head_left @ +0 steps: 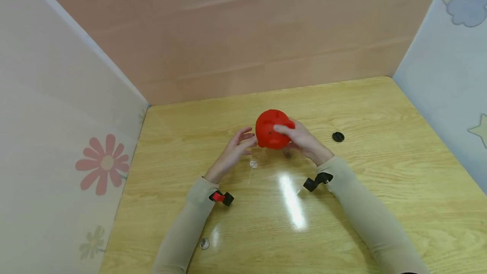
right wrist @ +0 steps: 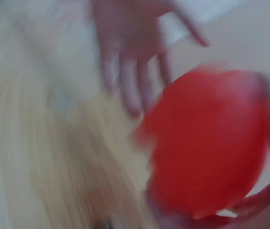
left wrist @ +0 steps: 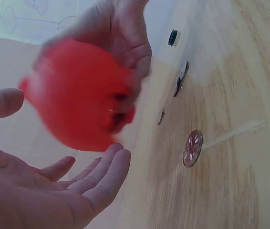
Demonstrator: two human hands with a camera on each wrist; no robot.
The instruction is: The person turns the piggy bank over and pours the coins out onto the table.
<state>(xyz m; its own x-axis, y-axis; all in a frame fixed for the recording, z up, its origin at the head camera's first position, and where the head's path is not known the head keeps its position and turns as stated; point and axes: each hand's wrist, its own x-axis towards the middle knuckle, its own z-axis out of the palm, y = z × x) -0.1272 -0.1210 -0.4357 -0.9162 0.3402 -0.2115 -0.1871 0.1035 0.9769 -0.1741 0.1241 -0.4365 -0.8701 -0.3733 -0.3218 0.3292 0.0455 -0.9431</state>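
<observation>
A round red piggy bank [head_left: 266,127] is gripped by my right hand [head_left: 306,141], its thumb lying across the surface. In the left wrist view a dark opening shows on the bank's [left wrist: 77,95] side near the right fingers. My left hand [head_left: 236,150] is just left of the bank with fingers spread and loosely bent, holding nothing. Below the hands, a silver coin [head_left: 253,164] lies on the table, and another coin [head_left: 288,154] shows partly beneath the right hand. The right wrist view is blurred; the bank [right wrist: 211,143] fills much of it.
A black slotted plug [head_left: 338,137] lies on the wooden table [head_left: 380,172] right of the hands. One more coin [head_left: 204,243] rests beside the left forearm. A pinkish-brown panel [head_left: 266,33] stands behind the table, with pale decorated walls on both sides.
</observation>
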